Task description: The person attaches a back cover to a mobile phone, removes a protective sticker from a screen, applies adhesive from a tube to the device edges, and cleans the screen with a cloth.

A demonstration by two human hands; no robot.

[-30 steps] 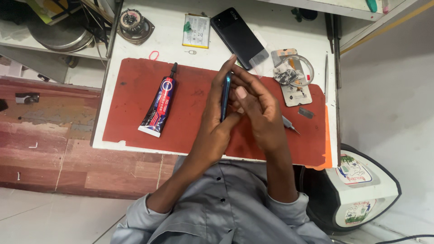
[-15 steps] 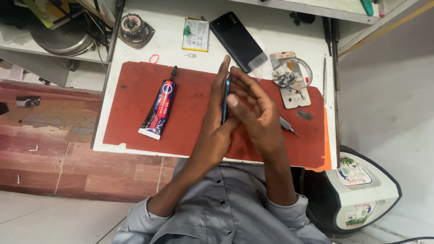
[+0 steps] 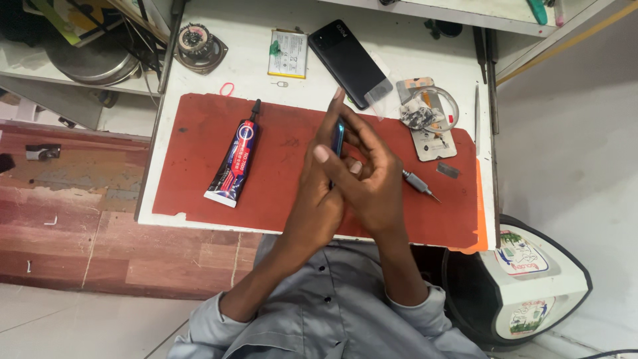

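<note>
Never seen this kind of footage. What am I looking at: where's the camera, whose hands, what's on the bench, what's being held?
There is no machine here: the one camera sits on a person's head and looks straight down at their own two bare hands over a white bench. The left hand and right hand are pressed together around a thin blue phone, held on edge between them above a red work mat. On the mat lie a black glue tube and, right of the hands, a small screwdriver. Behind the mat are a black phone, a flat battery, a pink rubber band and a roll of clear tape on a grey plate. Whether the blue phone is whole or only a part, I cannot tell.
</note>
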